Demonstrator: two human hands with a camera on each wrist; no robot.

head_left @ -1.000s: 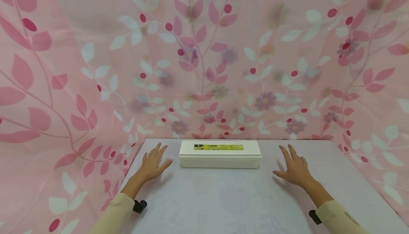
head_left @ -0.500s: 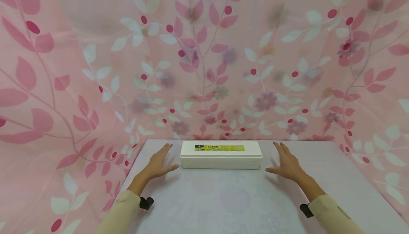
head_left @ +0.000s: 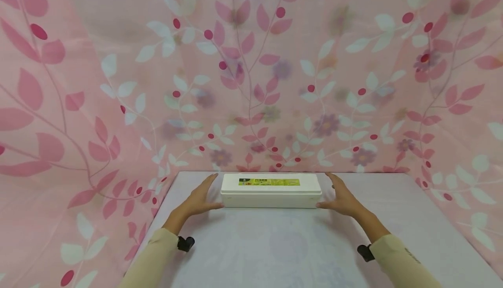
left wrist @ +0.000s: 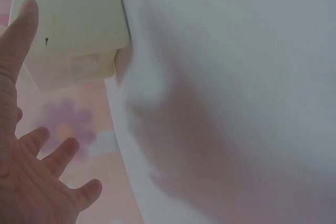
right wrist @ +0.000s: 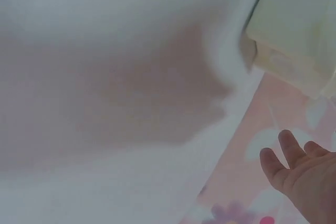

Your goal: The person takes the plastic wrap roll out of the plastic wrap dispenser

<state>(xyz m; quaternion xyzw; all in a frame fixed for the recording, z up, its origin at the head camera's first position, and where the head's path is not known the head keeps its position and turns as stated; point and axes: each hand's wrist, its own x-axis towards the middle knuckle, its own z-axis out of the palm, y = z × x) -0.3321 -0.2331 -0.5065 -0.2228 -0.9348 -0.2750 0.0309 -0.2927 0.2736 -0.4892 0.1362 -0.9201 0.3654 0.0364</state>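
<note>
A long white lidded box (head_left: 271,199) with a yellow-green label (head_left: 269,182) on its lid lies at the back middle of the table. My left hand (head_left: 198,200) is at its left end, fingers spread and the thumb by the front corner. At the right end, my right hand (head_left: 341,199) mirrors this, thumb close to the front corner. Whether either thumb touches the box I cannot tell. In the left wrist view the box (left wrist: 73,24) shows beyond the spread left hand (left wrist: 31,177). The right wrist view shows the box end (right wrist: 294,30) above the right hand (right wrist: 310,177).
The table (head_left: 271,248) wears a pale cloth. A pink curtain (head_left: 251,82) printed with leaves and flowers hangs behind it and along both sides. Black wrist devices sit at the left sleeve (head_left: 153,253) and right sleeve (head_left: 397,257).
Both hands have moved inward from the two sides, the left one rightward and the right one leftward, to the ends of the box. The box has stayed in place.
</note>
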